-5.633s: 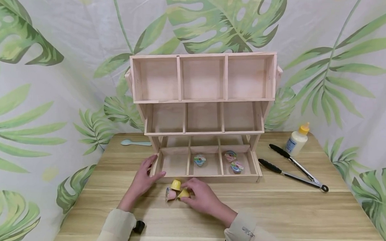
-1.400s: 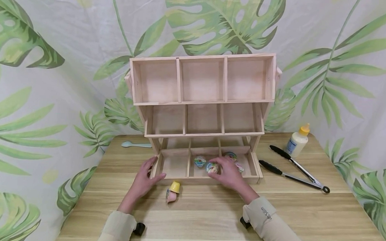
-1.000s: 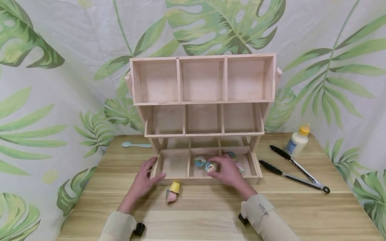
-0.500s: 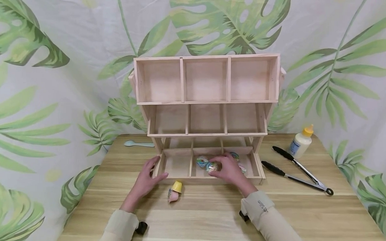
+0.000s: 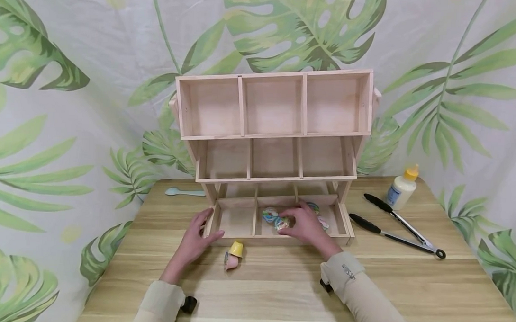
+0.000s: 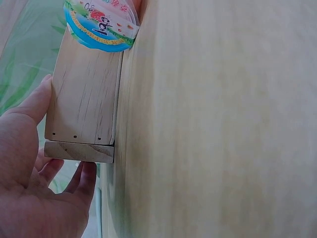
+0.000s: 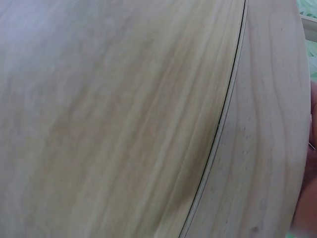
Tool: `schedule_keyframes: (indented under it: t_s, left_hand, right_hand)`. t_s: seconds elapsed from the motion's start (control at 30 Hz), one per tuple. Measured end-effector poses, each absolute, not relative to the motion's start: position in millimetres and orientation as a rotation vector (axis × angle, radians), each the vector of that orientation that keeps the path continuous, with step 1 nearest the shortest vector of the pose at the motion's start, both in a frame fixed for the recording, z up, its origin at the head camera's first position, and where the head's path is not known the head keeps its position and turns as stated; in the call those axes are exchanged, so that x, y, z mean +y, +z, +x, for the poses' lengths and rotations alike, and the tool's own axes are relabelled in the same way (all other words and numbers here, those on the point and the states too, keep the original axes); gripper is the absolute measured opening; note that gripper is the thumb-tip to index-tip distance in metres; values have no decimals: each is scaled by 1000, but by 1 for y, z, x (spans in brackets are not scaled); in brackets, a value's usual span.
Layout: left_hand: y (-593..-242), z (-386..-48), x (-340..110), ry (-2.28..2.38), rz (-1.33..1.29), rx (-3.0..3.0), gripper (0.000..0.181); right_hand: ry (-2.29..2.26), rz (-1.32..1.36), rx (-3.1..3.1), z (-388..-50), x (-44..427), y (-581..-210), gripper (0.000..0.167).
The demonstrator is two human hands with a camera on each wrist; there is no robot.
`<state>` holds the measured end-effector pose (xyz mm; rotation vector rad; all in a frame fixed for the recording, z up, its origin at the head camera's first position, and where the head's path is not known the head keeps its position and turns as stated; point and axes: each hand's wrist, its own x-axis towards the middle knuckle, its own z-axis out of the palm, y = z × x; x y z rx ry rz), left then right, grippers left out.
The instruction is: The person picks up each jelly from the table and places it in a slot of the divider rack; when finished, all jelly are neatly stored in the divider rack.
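Note:
A three-tier wooden rack [image 5: 238,241] stands on the table. My left hand [image 5: 194,238] grips the left front corner of its bottom tier; in the left wrist view the hand [image 6: 44,183] has its thumb on the top edge and fingertips against the side. Inside the bottom middle compartment, my right hand [image 5: 304,225] pinches a small jelly cup [image 5: 282,223], lid facing up, beside another jelly cup [image 5: 270,215]. Partly behind that hand, the right compartment holds jelly cups [image 5: 323,223]. A yellow cup [image 5: 236,249] and a pink cup [image 5: 231,261] touch in front of the rack.
Black-handled tongs [image 5: 402,239] lie spread at the right, near a white bottle with a yellow cap [image 5: 401,190]. A pale blue spoon [image 5: 184,192] lies left of the rack. Behind the table [image 5: 279,294] hangs a leaf-patterned cloth [image 5: 115,104].
Since the earliest frame, my right hand has taken a yellow cup from the front group and moved right and back into the middle compartment. Over the last second, both hands stay nearly still.

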<state>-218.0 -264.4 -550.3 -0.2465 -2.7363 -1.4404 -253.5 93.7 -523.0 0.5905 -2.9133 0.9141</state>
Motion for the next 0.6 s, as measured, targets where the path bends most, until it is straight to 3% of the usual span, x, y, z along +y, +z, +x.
schedule_keyframes:
  t_s: [0.6]
  left_hand:
    - [-548, -217, -263, -1437, -248, -2734, 84]
  right_hand:
    - [910, 611, -2893, -255, 94, -525, 43]
